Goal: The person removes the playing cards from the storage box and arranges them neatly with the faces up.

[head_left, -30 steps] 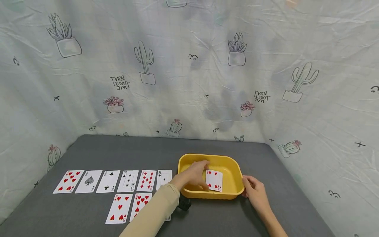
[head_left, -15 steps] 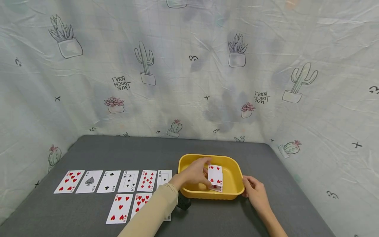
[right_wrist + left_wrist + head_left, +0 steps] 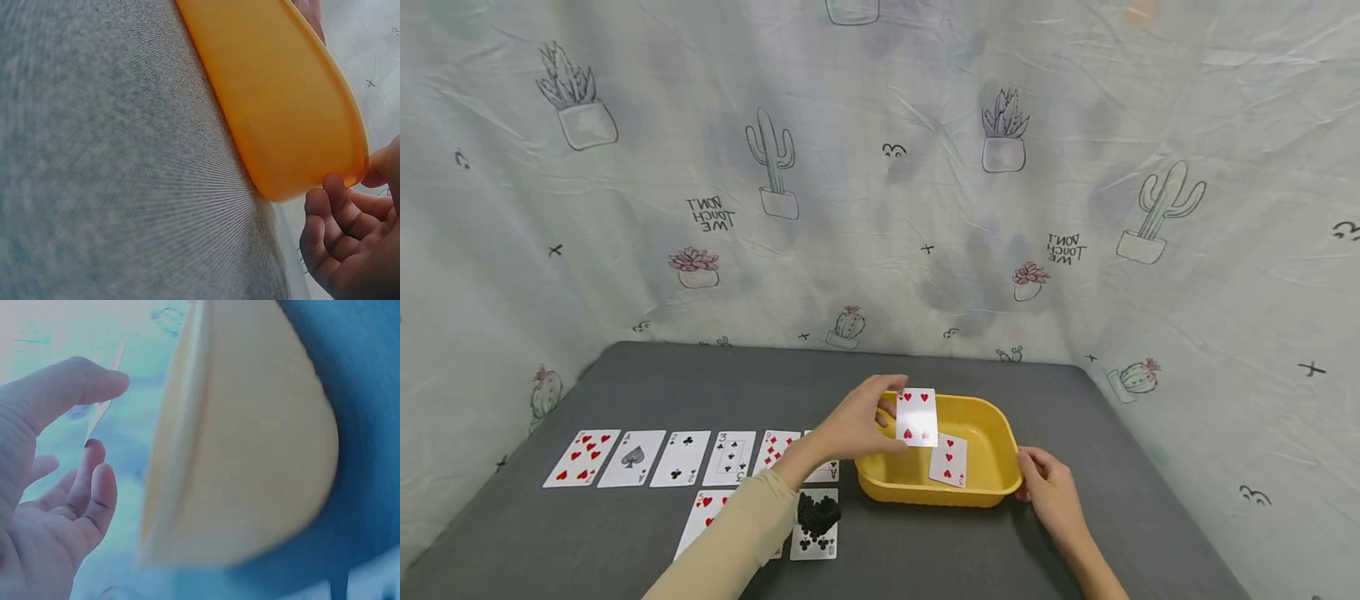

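Note:
In the head view my left hand pinches a four of hearts card by its edges, thumb below and index finger above, over the left part of a yellow tub. The left wrist view shows the pinched card nearly edge-on between thumb and fingertips. Inside the tub lies a three of hearts. My right hand holds the tub's right end. In the right wrist view, the thumb and fingers of that hand close on the tub's rim at the corner.
Face-up cards lie in two rows on the dark grey table, left of the tub. They include a seven of hearts, an ace of spades, a two of clubs and a five of hearts. A printed curtain surrounds the table.
My left hand has lifted the four of hearts off the three of hearts in the tub and moved it up and left. The right hand stays on the tub's end.

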{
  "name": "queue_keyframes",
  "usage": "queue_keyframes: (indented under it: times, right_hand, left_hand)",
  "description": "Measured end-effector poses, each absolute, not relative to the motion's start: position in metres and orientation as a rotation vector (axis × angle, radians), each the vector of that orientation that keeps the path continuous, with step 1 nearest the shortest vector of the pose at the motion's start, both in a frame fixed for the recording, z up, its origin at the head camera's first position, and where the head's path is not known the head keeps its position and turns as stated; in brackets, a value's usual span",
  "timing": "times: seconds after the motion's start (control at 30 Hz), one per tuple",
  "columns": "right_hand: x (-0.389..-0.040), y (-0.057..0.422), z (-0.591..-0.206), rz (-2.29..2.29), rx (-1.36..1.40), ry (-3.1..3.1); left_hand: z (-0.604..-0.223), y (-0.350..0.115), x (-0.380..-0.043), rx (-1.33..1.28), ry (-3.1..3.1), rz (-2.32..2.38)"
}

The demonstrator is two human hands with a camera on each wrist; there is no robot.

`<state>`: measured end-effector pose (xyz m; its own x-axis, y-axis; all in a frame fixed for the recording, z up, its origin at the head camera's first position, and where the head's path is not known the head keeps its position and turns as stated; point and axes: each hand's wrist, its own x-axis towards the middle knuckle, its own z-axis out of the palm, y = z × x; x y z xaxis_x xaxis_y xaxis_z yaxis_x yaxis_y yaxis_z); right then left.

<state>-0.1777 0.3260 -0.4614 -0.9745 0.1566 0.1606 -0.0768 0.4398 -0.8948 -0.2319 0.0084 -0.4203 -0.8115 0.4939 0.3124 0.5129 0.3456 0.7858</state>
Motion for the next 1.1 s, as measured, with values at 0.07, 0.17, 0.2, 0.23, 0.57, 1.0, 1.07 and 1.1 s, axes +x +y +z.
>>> queue_keyframes:
  times: [0.07,0.17,0.2,0.23,0.57,1.0,1.07,1.1]
  right_hand:
    - [-0.177,0.326,-0.461,1.556,-0.072,-2.473]
    - [-0.176,0.325,-0.459,1.562,-0.072,-2.475]
    - [-0.176,0.325,-0.459,1.564,-0.072,-2.475]
    - [-0.176,0.325,-0.458,1.565,-0.072,-2.475]
    - [-0.176,0.324,-0.457,1.560,-0.078,-2.473]
    - [-0.172,0.321,-0.455,1.587,-0.066,-2.469]
    - [-0.171,0.322,-0.455,1.571,-0.061,-2.471]
    - [-0.171,0.322,-0.456,1.560,-0.059,-2.475]
  left_hand:
    - [-0.416,-0.011,-0.223,-0.964,-2.526,-1.481]
    - [-0.412,-0.041,-0.207,-0.942,-2.514,-1.438]
    - [-0.412,-0.051,-0.202,-0.932,-2.514,-1.424]
    - [-0.412,-0.061,-0.197,-0.923,-2.516,-1.403]
    - [-0.431,-0.150,-0.146,-0.772,-2.599,-1.225]
    - [-0.461,-0.255,-0.097,-0.623,-2.711,-1.101]
    - [-0.469,-0.268,-0.095,-0.652,-2.712,-1.135]
    - [-0.472,-0.272,-0.093,-0.658,-2.717,-1.139]
